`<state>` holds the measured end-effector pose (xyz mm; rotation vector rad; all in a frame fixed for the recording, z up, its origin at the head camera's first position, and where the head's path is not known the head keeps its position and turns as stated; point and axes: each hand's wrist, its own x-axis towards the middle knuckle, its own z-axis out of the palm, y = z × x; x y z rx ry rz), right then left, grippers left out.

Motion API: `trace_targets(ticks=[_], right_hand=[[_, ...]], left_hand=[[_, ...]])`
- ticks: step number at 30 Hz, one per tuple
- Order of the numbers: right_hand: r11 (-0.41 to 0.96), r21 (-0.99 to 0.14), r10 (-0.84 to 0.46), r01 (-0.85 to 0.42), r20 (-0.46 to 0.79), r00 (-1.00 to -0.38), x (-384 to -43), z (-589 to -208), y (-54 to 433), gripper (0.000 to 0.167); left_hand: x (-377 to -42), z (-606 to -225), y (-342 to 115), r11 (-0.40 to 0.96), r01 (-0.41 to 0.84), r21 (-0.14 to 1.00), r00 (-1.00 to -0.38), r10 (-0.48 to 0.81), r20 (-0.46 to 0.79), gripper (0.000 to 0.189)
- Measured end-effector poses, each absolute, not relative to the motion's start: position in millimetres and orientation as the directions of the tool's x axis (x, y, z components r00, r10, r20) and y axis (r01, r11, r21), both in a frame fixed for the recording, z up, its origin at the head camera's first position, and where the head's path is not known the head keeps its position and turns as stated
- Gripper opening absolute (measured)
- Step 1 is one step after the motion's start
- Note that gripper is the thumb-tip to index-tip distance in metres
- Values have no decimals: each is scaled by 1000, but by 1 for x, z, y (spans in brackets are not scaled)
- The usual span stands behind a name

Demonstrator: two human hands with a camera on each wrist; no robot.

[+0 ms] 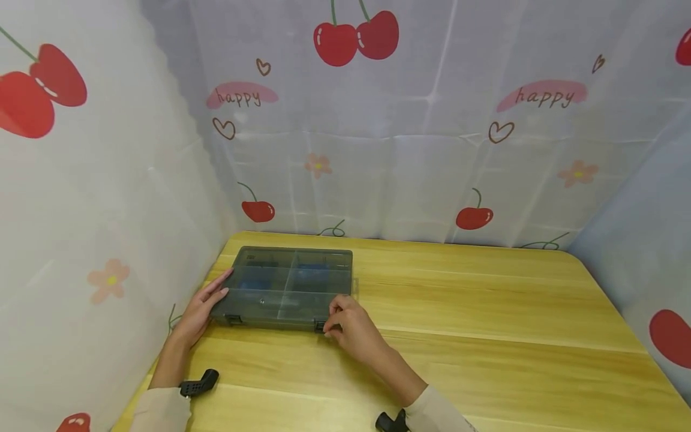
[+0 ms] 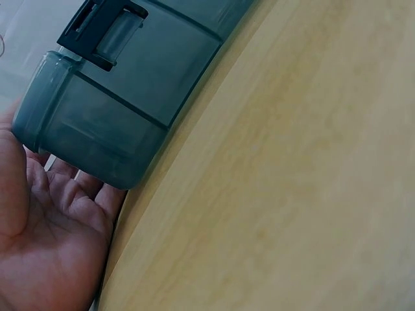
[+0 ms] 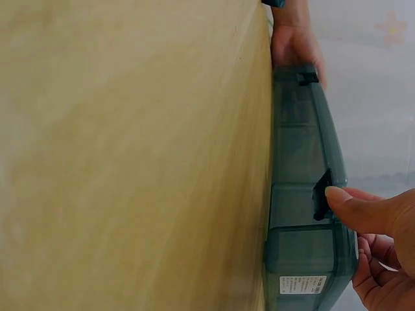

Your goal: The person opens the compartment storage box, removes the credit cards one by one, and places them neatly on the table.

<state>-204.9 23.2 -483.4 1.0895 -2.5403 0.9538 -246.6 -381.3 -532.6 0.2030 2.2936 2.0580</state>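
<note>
A flat, dark translucent compartment box [image 1: 291, 309] with a lid lies on the table; bluish things show dimly through the lid. The left hand [image 1: 197, 312] holds its left end, thumb at the lid's edge and fingers against the side. In the left wrist view, that hand's palm [image 2: 55, 253] faces up beside the box's corner, and a black latch [image 2: 107, 32] lies flat against the front wall. The right hand [image 1: 353, 327] is at the front right corner. Its thumb presses on the right latch [image 3: 320, 195], which tilts out from the wall, while the other fingers curl by the lid.
The wooden table [image 1: 486, 318] extends to the right and in front of the box. Cherry-print curtains [image 1: 378, 180] enclose its back and sides. Black wrist mounts sit by the left sleeve [image 1: 159, 411] and right sleeve [image 1: 437, 411]. A white label [image 3: 302, 285] is stuck on the box.
</note>
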Motion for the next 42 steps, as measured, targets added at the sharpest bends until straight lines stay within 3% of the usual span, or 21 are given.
trace_targets(ticks=[15, 28, 42], right_hand=[[539, -390, -609, -747, 433, -665, -206, -482, 21, 9], [544, -445, -600, -712, 387, -700, -201, -469, 22, 6], [447, -356, -642, -821, 511, -571, -202, -453, -15, 6]], left_hand=[[-248, -528, -383, 84, 67, 994, -990, 129, 56, 58], [-248, -531, -380, 76, 53, 996, -991, 127, 43, 59], [-246, -534, -381, 70, 39, 997, -990, 136, 30, 59]])
